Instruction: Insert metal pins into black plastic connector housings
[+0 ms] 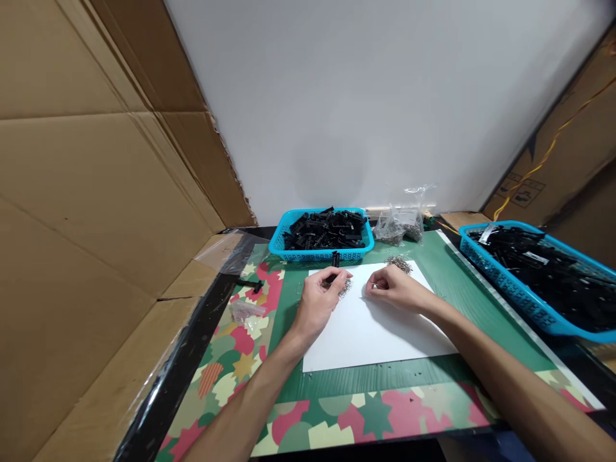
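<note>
My left hand is closed around a narrow black plastic part, whose upper end sticks out above the fingers. It hovers over the left edge of a white sheet. Beside its fingertips lies a small pile of tiny metal pieces. To the right, my right hand is pinched above the sheet; a thin, small thing seems to be at its fingertips, too small to name. Just behind that hand sits a second pile of small metal pieces.
A blue basket full of black plastic parts stands at the back; another blue basket is at the right. Plastic bags of small pieces lie behind. A black part and a small clear bag rest at the left, near a cardboard wall.
</note>
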The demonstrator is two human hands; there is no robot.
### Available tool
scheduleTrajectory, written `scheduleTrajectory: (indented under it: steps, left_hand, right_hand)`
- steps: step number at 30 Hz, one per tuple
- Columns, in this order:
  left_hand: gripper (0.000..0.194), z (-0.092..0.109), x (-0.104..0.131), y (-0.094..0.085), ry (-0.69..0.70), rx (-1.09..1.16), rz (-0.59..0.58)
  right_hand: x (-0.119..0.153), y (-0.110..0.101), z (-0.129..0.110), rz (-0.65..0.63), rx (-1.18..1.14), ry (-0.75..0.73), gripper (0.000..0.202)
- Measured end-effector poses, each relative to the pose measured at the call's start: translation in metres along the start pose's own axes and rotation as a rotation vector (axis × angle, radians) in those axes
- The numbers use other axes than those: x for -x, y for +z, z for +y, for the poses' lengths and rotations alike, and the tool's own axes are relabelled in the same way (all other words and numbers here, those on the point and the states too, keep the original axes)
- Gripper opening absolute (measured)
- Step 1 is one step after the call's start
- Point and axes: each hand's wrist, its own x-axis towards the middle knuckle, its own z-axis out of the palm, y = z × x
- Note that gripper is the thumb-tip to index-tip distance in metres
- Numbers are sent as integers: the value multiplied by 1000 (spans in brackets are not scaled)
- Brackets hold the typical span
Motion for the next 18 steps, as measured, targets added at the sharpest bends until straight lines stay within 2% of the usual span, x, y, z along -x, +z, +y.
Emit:
scheduleTrajectory:
  steps: [5, 12, 15, 18]
  left_hand:
    - [33, 1, -1, 0, -6, -15, -10]
    - [33, -1, 0, 0, -21, -57, -54]
    - [32, 0, 1, 0, -26, -79, -77]
    - [33, 1, 1, 0, -26, -94, -95]
  right_hand:
    - [1, 2, 1, 22, 99, -56, 15]
    - [3, 7, -4, 35, 268, -27, 12]
    - [4, 3, -5, 4, 265, -23, 15]
    - [4, -2, -3, -24, 158, -55, 19]
